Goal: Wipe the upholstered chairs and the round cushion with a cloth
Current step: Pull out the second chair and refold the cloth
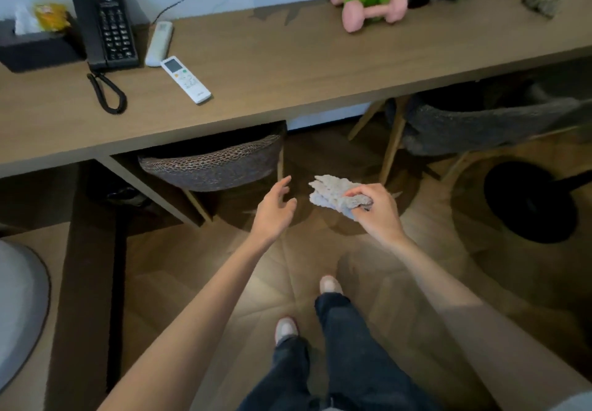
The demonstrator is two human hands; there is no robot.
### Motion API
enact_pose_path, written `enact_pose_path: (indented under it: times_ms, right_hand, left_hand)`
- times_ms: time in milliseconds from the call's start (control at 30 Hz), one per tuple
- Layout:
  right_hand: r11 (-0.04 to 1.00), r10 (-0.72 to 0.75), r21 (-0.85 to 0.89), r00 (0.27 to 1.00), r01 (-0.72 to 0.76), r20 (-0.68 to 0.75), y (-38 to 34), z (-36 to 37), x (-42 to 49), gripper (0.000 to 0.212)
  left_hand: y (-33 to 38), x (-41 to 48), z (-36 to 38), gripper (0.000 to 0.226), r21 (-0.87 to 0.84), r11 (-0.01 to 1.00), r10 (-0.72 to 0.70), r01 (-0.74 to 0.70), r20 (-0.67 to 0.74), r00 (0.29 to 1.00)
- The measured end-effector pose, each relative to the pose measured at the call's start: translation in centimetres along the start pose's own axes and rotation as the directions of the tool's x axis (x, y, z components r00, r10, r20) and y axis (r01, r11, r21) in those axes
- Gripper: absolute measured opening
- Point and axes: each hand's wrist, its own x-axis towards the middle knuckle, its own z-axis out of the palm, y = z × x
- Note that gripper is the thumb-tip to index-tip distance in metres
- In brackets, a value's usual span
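I am looking down on the long brown wooden bench [288, 58], with the brown woven upholstered chair [211, 167] sitting tucked under its front edge and the dark grey fuzzy upholstered chair [480, 122] standing under its right end. My left hand [275, 209] is reaching out near the woven chair, fingers spread, holding nothing. My right hand [378, 212] is gripping the crumpled pale grey cloth [333, 196] in the air just beside it.

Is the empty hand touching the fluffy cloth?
Apart. The head view shows bare floor between the left hand and the cloth, which the right hand pinches.
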Motion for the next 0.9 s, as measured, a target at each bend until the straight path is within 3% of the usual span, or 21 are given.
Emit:
enact_pose_path:
  times_ms: [367,600,733,900]
  right_hand:
    - [0.992,0.116,-0.019,0.966,-0.124,-0.229,10.7,-15.9,1.3,0.024]
    - [0.973,0.211,-0.04,0.947,-0.227,-0.24,19.5,-30.0,5.2,0.024]
    - [0.955,0.254,-0.092,0.936,-0.283,-0.245,23.5,-35.5,7.7,0.037]
    - [0.972,0.171,-0.119,0.96,-0.201,-0.22,26.9,-38.7,12.8,0.034]
  left_hand:
    - [11.2,3.1,15.4,0.053,0.151,0.969,0.176,-0.198,0.143,0.974]
    - [20.6,6.2,28.4,0.053,0.128,0.953,0.242,-0.274,0.218,0.945]
    - [24.4,8.0,33.7,0.053,0.175,0.938,0.257,-0.299,0.228,0.939]
    - [27.4,12.0,38.3,0.053,0.259,0.903,0.289,-0.344,0.226,0.93]
